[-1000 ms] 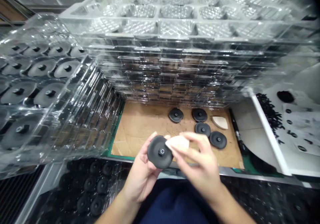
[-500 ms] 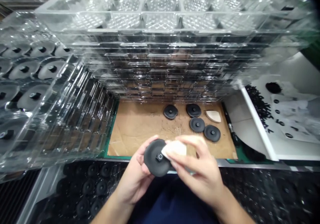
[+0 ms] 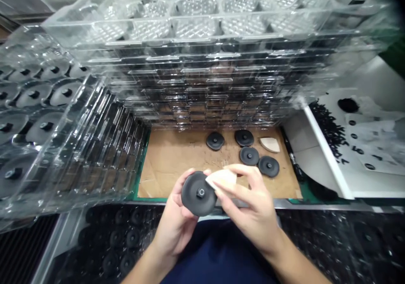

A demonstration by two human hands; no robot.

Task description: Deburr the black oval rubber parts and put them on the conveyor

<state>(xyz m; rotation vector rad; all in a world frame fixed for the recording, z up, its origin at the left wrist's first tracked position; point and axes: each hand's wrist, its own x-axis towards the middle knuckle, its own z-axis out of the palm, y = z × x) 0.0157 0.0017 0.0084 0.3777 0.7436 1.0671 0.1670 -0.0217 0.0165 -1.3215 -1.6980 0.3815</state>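
Note:
My left hand (image 3: 177,216) grips a rounded black disc-shaped part (image 3: 193,197) by its edge, with the small raised stub at its middle facing up. Between the thumb and fingers of my right hand (image 3: 253,204) is a cream wedge-shaped sponge (image 3: 226,177). The sponge's pointed tip lies at the disc's upper right rim. Beyond my hands, several similar black discs (image 3: 249,155) lie on a brown cardboard sheet (image 3: 171,157). A second cream wedge (image 3: 269,144) lies near the sheet's right side.
Tall stacks of clear plastic trays stand at the back (image 3: 196,28) and at the left (image 3: 91,115), the left ones holding black discs. To the right is a white bin (image 3: 329,149) with small black pieces (image 3: 327,128). More trays of discs (image 3: 117,237) sit below the table edge.
The sponge has moved from near the disc's central stub outward to its upper right rim. My left hand still holds the disc, and the view has shifted slightly.

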